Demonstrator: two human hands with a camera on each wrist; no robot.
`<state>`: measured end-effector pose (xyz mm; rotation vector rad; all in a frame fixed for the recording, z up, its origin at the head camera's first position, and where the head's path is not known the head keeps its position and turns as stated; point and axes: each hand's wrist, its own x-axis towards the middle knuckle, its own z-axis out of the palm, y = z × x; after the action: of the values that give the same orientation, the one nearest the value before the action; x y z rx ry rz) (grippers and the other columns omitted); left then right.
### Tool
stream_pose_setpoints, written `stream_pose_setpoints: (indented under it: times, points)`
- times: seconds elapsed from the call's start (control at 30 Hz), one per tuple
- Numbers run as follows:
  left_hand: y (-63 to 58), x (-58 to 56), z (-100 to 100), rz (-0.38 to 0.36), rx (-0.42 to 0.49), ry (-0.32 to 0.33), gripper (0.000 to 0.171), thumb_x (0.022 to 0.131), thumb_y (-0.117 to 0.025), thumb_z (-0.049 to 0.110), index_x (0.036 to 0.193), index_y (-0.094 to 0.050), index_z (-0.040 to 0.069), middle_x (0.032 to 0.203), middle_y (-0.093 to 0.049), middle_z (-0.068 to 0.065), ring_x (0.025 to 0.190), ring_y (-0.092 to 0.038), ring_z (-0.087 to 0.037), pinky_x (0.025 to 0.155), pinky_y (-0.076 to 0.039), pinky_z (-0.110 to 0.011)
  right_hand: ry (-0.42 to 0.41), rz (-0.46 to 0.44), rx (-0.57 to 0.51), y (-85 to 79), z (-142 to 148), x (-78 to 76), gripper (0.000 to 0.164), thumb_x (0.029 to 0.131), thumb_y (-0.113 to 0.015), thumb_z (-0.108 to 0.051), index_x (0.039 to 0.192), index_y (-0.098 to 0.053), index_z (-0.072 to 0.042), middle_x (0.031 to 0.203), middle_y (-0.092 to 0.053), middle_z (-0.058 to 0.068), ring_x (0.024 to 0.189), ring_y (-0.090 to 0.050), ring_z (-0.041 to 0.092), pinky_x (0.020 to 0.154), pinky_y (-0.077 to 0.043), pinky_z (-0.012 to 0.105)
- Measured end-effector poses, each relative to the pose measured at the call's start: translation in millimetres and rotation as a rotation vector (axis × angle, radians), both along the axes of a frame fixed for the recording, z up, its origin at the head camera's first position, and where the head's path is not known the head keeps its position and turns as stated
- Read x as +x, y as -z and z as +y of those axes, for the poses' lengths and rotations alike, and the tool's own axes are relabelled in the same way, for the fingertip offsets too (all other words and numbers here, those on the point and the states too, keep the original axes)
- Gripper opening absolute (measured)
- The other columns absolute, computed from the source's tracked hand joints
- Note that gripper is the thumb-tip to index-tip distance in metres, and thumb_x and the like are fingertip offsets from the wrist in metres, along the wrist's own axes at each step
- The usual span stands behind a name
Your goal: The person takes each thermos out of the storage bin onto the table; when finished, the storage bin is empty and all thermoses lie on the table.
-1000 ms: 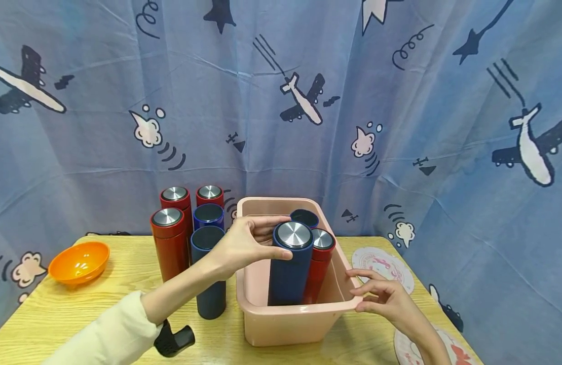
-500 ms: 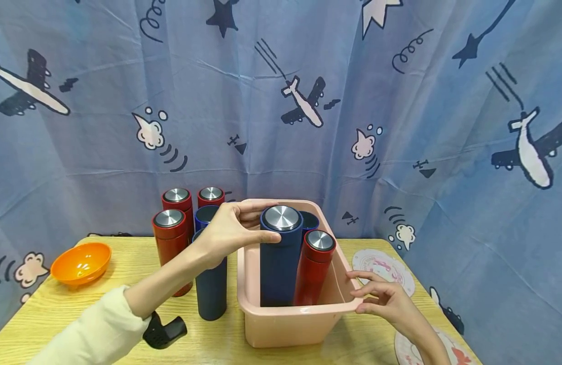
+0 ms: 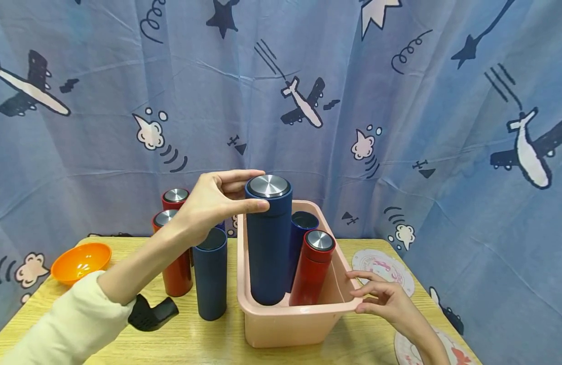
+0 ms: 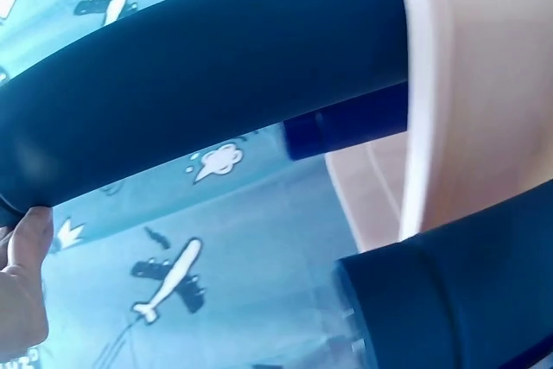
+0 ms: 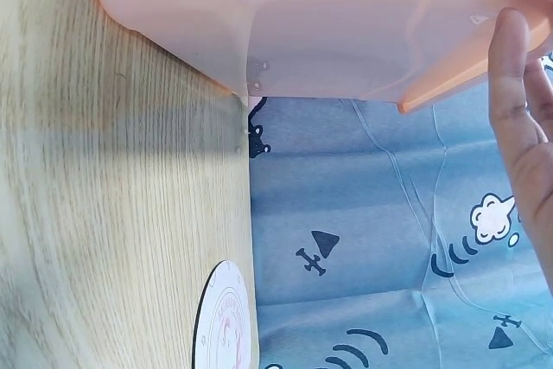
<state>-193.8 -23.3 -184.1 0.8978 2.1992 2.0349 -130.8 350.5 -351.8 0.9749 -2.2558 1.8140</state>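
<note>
My left hand grips a dark blue thermos near its silver-topped lid, thumb in front and fingers behind. The thermos is upright and raised, its bottom end showing just above the front rim of a pink plastic bin. In the left wrist view, its long dark body runs across toward the bin wall. Inside the bin, a red thermos leans slightly beside a darker blue thermos. My right hand holds the bin's rim at the front right corner, fingertips on the edge and thumb lower outside.
Left of the bin stand a dark blue thermos, a red thermos and others partly hidden by my left arm. An orange bowl sits at the far left. Round patterned mats lie at right. A blue curtain hangs behind.
The dark blue thermos has risen and shifted left in my left hand, uncovering more of the red and blue thermoses in the bin. My right hand stays on the rim.
</note>
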Motion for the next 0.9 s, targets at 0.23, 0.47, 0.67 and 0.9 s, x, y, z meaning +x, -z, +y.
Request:
stream_pose_setpoints:
  times: [0.23, 0.47, 0.67, 0.9]
  points:
    - [-22.8, 7.9, -11, 0.003, -0.03, -0.042, 0.052, 0.082, -0.075, 0.012, 0.131, -0.06, 0.011, 0.116, -0.068, -0.008, 0.101, -0.067, -0.022, 0.092, -0.051, -0.042, 0.028, -0.021, 0.007, 0.9, -1, 0.6, 0.024, 0.081, -0.064, 0.015, 0.103, -0.069, 0.008, 0.13, -0.058, 0.001, 0.118, -0.054, 0.008, 0.074, -0.058, 0.028]
    - [-32.3, 16.6, -27, -0.027, -0.003, -0.02, 0.051, 0.085, -0.071, 0.011, 0.133, -0.058, 0.011, 0.119, -0.067, -0.007, 0.102, -0.066, -0.023, 0.091, -0.052, -0.037, 0.019, -0.028, 0.004, 0.2, -1, 0.1, 0.024, 0.082, -0.064, 0.015, 0.104, -0.069, 0.007, 0.13, -0.058, -0.001, 0.119, -0.052, 0.007, 0.075, -0.058, 0.029]
    - [-32.4, 25.9, -41, -0.026, -0.014, -0.014, 0.052, 0.084, -0.074, 0.014, 0.134, -0.057, 0.011, 0.117, -0.068, -0.005, 0.106, -0.064, -0.022, 0.093, -0.051, -0.031, 0.03, -0.06, 0.007, 1.3, 0, -0.3, 0.022, 0.082, -0.064, 0.013, 0.104, -0.068, 0.01, 0.13, -0.058, -0.002, 0.118, -0.053, 0.007, 0.076, -0.058, 0.029]
    - [-30.5, 31.0, -53, -0.052, -0.055, -0.013, 0.056, 0.083, -0.076, 0.016, 0.135, -0.056, 0.014, 0.115, -0.069, -0.004, 0.109, -0.063, -0.022, 0.091, -0.05, -0.028, 0.027, -0.059, 0.008, 0.6, 1, -1.2, 0.021, 0.083, -0.065, 0.011, 0.104, -0.068, 0.011, 0.13, -0.058, -0.002, 0.119, -0.052, 0.006, 0.077, -0.057, 0.029]
